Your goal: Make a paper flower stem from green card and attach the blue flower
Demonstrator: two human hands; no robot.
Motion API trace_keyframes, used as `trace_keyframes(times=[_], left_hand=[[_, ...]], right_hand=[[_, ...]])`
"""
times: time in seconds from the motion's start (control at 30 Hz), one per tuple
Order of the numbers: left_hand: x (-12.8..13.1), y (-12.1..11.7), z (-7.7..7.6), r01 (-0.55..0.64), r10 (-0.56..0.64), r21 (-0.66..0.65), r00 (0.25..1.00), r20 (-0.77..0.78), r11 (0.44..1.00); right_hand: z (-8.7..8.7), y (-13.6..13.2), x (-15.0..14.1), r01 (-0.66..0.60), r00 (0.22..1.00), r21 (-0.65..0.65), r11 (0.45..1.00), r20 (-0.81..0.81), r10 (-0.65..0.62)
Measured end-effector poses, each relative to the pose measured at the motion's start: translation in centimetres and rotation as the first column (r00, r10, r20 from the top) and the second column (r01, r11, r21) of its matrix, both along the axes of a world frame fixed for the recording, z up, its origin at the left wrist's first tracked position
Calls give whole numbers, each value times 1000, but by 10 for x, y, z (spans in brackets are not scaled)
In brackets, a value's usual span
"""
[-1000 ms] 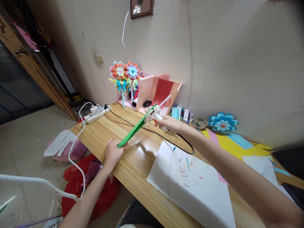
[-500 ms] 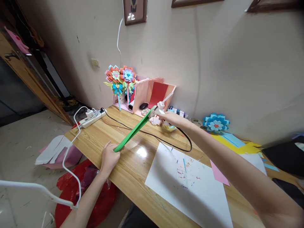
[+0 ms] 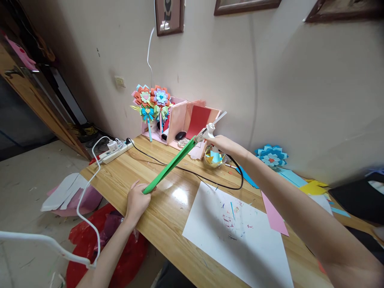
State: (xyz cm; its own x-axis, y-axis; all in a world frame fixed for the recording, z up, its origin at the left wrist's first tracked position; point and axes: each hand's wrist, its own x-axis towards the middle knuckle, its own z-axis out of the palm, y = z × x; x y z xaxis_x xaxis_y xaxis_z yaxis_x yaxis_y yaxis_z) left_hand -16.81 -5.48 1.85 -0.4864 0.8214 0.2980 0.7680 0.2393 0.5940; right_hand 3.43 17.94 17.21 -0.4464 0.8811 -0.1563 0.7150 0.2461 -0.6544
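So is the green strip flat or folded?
Folded lengthwise: the strip shows two long sides with a darker groove between them, clearest near the glue gun.

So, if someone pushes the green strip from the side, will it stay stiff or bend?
The green strip runs nearly straight from the left hand and looks folded lengthwise, so it is probably fairly stiff. Its edges look paper-thin, so it is likely light, and a firm push may crease it.
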Motion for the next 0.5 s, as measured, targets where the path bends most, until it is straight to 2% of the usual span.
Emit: trace_keyframes(times=[0.23,0.33,0.43,0.5], left_hand=[[-2,-2,-1,-1,1,-6,1000,7,1000],[-7,-6,-3,-8,9,-17,999,33,1000],[-16,-15,-5,-88,87,-1,993,83,996],[-23,-24,-6,-205,200,23,971,134,979]], right_hand=[[-2,10,2,42,998,-8,999,-47,-42],[-4,9,2,88,986,-33,996,-136,-91],[-22,-4,-8,108,921,-47,993,-371,-118],[-47,-20,-25,112,844,-39,993,-523,-116]])
